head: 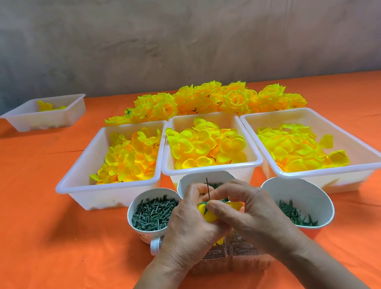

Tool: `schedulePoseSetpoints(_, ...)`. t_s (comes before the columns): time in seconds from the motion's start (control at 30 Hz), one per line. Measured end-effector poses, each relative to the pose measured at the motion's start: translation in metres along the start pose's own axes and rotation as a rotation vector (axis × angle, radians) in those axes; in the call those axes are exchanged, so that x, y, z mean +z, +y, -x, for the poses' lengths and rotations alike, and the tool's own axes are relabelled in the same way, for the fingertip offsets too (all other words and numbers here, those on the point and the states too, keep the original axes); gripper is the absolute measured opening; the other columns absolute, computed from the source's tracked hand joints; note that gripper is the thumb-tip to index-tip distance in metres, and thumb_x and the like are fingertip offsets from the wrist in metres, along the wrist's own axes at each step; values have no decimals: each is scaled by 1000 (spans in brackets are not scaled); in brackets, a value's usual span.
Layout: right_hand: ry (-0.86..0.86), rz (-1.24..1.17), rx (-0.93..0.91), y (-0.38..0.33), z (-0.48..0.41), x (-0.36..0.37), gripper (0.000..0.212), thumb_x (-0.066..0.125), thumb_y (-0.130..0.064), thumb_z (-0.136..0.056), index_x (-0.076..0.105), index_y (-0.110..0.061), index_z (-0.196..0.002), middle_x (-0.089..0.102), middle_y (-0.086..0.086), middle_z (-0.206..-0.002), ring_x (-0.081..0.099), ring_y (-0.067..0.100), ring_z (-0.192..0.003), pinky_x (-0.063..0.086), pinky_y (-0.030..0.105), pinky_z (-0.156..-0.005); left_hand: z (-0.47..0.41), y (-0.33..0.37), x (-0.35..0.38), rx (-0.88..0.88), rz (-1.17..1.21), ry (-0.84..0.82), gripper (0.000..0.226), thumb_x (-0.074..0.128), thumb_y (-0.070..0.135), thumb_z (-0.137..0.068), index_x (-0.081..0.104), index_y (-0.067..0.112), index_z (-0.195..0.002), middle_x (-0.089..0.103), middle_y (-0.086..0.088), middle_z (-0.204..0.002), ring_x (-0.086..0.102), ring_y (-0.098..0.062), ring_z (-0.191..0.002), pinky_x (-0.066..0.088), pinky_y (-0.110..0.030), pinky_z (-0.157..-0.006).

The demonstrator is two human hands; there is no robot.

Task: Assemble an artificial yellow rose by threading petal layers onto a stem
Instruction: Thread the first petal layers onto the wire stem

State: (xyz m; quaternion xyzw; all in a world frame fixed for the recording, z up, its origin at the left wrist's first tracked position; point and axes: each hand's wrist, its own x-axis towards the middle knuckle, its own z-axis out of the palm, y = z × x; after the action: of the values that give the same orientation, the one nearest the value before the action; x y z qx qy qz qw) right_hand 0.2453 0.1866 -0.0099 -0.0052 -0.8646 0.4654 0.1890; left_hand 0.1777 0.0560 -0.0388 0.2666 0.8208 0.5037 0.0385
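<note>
Nearest the camera, two hands meet just in front of the middle tray (204,114) of loose yellow petals. The left hand (188,230) curls around a half-built rose (208,217). The right hand (246,213) pinches a green calyx (204,205) on the thin stem (208,186), which stands upright above the fingers. Likely risks: the pinch slips and the layers slide off the stem, or a wrist tips the cup of green pegs (130,212), also in front of that tray.

An orange cloth (35,233) bears white tubs (75,186) of yellow petals (204,144) and white cups (130,212) of dark green parts (153,213).
</note>
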Motion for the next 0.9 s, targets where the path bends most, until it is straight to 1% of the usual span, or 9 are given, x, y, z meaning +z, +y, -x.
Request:
schedulePoseSetpoints(0.27,1,-23,-1,6,3,3,11,71,-26,-87,74,-36,-90,66,-11,-98,62,4,-94,48,26,-83,-1,1,-2,-9,-6,-32,49,62,57,-54,51,41,-99,64,27,-81,62,2,-76,52,-26,-71)
schedulePoseSetpoints(0.37,0,-83,11,8,2,3,9,69,-32,-84,74,-38,-89,67,-12,-98,63,5,-94,48,20,-79,-3,1,-12,-32,80,-186,53,71,51,-55,53,41,-105,67,22,-89,64,1,-79,54,-25,-72)
schedulePoseSetpoints(0.47,-4,-129,6,9,1,2,11,71,-26,-87,75,-35,-89,68,-12,-101,63,5,-100,48,21,-83,-5,1,-29,-36,276,-363,58,71,40,-63,56,31,-119,69,9,-111,65,-6,-105,52,-26,-87)
schedulePoseSetpoints(0.5,-8,-148,6,10,1,2,12,71,-22,-88,76,-32,-90,69,-11,-103,63,5,-102,48,22,-86,-6,1,-33,-55,342,-364,59,68,39,-64,58,27,-121,69,4,-116,63,-10,-112,51,-29,-93)
schedulePoseSetpoints(0.57,-23,-226,29,10,1,1,15,69,-14,-88,78,-26,-91,70,-9,-106,63,4,-105,49,22,-87,-9,1,-37,-102,457,-335,56,63,37,-69,61,22,-122,70,-5,-118,62,-23,-117,46,-43,-102)
schedulePoseSetpoints(0.63,-36,-272,53,9,1,0,20,65,-9,-91,79,-25,-92,70,-9,-108,62,2,-105,47,17,-85,-12,2,-38,-132,490,-301,46,57,30,-75,64,21,-119,71,-11,-116,63,-30,-115,42,-54,-105)
schedulePoseSetpoints(0.7,-47,-286,75,8,1,-2,23,62,-8,-93,79,-24,-93,70,-9,-109,62,0,-105,45,11,-81,-13,3,-35,-145,463,-271,41,53,25,-76,67,23,-114,73,-8,-109,67,-26,-109,46,-50,-101)
schedulePoseSetpoints(0.77,-53,-287,94,6,0,-3,24,60,-9,-94,78,-24,-93,70,-9,-109,62,0,-103,46,10,-78,-15,5,-33,-144,438,-264,42,54,23,-73,67,24,-113,74,-5,-105,68,-22,-104,48,-43,-97)
schedulePoseSetpoints(0.9,-26,-247,113,3,0,-1,22,62,-14,-92,77,-30,-89,70,-12,-103,62,-1,-97,45,9,-76,-15,7,-33,-142,431,-280,48,56,21,-69,65,19,-117,74,-5,-104,68,-21,-101,49,-40,-95)
